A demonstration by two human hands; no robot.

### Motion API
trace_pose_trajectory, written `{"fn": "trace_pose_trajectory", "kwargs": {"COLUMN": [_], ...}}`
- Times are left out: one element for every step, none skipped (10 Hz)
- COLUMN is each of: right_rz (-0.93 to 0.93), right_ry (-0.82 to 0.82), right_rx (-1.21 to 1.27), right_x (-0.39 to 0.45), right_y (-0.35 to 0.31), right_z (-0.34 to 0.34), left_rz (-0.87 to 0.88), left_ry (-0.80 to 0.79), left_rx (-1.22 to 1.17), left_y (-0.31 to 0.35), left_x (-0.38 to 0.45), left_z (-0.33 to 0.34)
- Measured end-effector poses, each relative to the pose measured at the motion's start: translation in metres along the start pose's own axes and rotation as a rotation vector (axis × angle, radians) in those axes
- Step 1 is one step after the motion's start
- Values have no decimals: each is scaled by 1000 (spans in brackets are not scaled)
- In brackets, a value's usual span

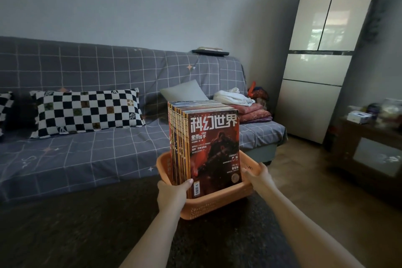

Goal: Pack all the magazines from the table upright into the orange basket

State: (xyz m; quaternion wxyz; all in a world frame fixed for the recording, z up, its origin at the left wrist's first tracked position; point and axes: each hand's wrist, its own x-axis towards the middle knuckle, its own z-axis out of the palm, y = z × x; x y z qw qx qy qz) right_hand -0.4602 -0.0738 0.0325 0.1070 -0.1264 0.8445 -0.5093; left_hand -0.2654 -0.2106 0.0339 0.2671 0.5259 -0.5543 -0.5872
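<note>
An orange basket [219, 201] sits in the middle of the view, in front of the sofa. Several magazines [214, 143] stand upright in it, packed side by side, the front one showing a red cover with white Chinese letters. My left hand [173, 193] grips the basket's near left rim, thumb curled over the edge beside the magazines. My right hand [260, 177] holds the right rim, fingers wrapped over it. Both forearms reach in from the bottom of the frame.
A grey checked sofa [91, 154] runs across the left, with a checkerboard pillow [87, 113] and folded cloths [250, 111]. A white fridge [317, 59] stands at the right, with a dark cabinet [367, 148] beside it. A dark rug [87, 224] covers the floor below.
</note>
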Motion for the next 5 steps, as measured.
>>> {"fn": "trace_pose_trajectory", "kwargs": {"right_rz": [40, 37, 23, 8, -11], "right_ry": [10, 34, 28, 5, 9], "right_rx": [12, -51, -110, -161, -225], "right_x": [-13, -26, -39, -52, -65], "right_y": [2, 0, -4, -10, -19], "right_z": [-1, -3, -7, -11, -19], "left_rz": [-44, -14, 43, 85, 93], "left_ry": [-79, -114, -134, -128, -85], "left_rx": [-25, 6, 63, 91, 144], "left_y": [5, 5, 5, 4, 12], "left_x": [-9, -20, -34, -46, -66], "left_z": [-8, -16, -22, -31, -42]}}
